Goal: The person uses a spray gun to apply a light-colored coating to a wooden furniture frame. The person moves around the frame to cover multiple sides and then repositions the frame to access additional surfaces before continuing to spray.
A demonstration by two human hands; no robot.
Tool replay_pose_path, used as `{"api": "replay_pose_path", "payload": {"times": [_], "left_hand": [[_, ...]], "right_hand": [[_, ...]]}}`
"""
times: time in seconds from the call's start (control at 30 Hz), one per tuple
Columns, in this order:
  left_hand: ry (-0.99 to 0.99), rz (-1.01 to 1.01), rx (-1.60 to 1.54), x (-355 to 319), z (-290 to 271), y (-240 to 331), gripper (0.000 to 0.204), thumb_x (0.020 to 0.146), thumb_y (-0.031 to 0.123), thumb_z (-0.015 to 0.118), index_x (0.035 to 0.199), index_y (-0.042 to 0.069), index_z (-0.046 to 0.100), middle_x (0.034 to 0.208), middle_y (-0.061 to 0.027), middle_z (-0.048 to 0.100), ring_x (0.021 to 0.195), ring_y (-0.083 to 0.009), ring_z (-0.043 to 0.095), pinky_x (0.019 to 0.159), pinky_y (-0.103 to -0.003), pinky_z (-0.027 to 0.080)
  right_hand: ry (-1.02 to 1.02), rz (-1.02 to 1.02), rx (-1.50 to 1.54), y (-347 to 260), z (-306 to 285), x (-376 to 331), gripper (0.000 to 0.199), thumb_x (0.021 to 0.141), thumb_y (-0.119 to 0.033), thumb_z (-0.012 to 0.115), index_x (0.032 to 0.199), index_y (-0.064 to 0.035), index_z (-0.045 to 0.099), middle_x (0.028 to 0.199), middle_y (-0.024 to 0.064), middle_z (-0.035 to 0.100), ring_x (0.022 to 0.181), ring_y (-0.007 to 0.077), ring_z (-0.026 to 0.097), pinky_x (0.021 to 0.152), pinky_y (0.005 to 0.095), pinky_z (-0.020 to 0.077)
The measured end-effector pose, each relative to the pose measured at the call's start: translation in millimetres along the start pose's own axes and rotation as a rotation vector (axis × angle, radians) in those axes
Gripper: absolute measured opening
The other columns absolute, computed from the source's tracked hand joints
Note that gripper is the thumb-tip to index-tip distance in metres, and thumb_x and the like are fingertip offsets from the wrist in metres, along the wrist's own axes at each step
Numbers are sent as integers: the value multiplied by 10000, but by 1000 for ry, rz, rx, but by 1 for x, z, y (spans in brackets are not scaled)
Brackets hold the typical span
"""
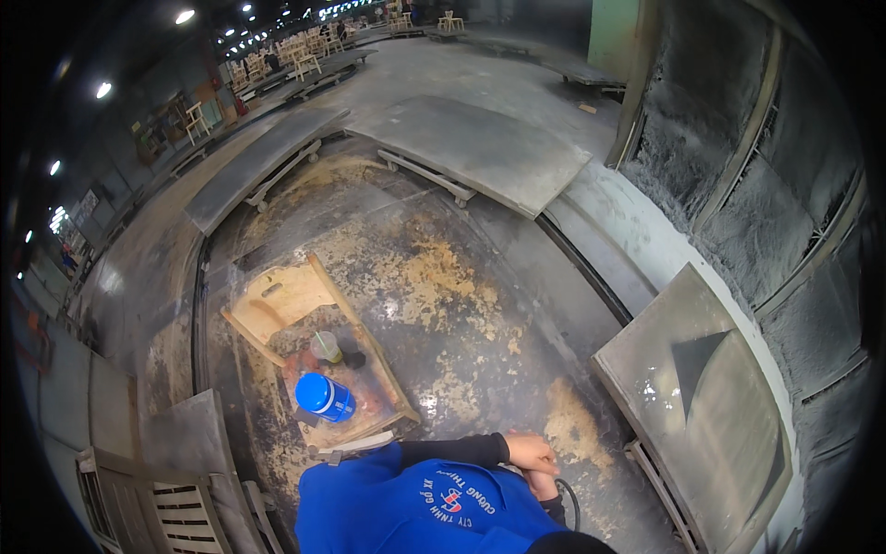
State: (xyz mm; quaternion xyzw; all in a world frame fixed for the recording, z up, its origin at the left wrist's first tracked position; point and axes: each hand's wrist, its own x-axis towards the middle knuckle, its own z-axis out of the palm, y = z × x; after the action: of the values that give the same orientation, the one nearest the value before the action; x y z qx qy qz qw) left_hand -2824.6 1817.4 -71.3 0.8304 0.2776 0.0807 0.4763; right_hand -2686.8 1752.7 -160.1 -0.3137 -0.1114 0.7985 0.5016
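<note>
Head view, hands: the left hand (532,452) lies over the right hand (543,483), both clasped close to the blue shirt (415,508) at the lower edge; fingers curled, but whether they grip anything I cannot tell.
Head view, hose: a dark hose (569,503) curves just beside the right hand, perhaps touching it; its end is hidden.
Hose handling: looks light, flexible and smooth, likely to kink or slip; best taken near the end, close to the hands.
Head view, chair: an overturned wooden chair (295,314) lies near, to the left on the stained floor (461,305).
On the chair: a blue can (324,397) and a pale cup (325,346) rest on it, apart from both hands.
Can handling: rigid, round, probably slick; grip around its side.
Surroundings: grey boards (480,148) on low frames, dusty wall panels (738,185) at right.
</note>
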Motion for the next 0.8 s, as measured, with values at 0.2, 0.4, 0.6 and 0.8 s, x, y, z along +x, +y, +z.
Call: {"api": "replay_pose_path", "payload": {"times": [0.2, 0.4, 0.6, 0.8], "left_hand": [[-358, -230, -164, 33, -26, 13, 717, 841, 709, 639, 881, 0, 737, 838, -177, 724, 719, -303, 667, 668, -449, 504], [-378, -173, -98, 68, 11, 14, 631, 891, 654, 601, 933, 40, 743, 901, -172, 727, 801, -322, 670, 757, -461, 491], [-205, -129, 180, 78, 51, -10, 552, 940, 598, 562, 986, 81, 749, 965, -167, 730, 884, -340, 672, 845, -472, 478], [-21, -56, 134, 74, 75, -23, 578, 939, 600, 539, 957, 71, 769, 975, -185, 732, 913, -382, 672, 922, -500, 446]], "right_hand": [[17, -120, 70, -4, 7, -7, 614, 989, -446, 471, 1431, -28, 390, 1485, 231, 415, 1372, 385, 427, 1174, 522, 334], [-7, -284, 182, -13, 19, -16, 688, 972, -498, 483, 1455, -25, 357, 1495, 246, 395, 1391, 407, 401, 1187, 537, 311], [-93, -373, 429, -12, 26, -21, 764, 954, -550, 495, 1478, -22, 323, 1505, 261, 376, 1409, 429, 375, 1199, 552, 288], [-57, -130, 777, -12, 7, -23, 1005, 859, -656, 544, 1508, 33, 208, 1542, 303, 288, 1449, 472, 287, 1221, 599, 201]]}}
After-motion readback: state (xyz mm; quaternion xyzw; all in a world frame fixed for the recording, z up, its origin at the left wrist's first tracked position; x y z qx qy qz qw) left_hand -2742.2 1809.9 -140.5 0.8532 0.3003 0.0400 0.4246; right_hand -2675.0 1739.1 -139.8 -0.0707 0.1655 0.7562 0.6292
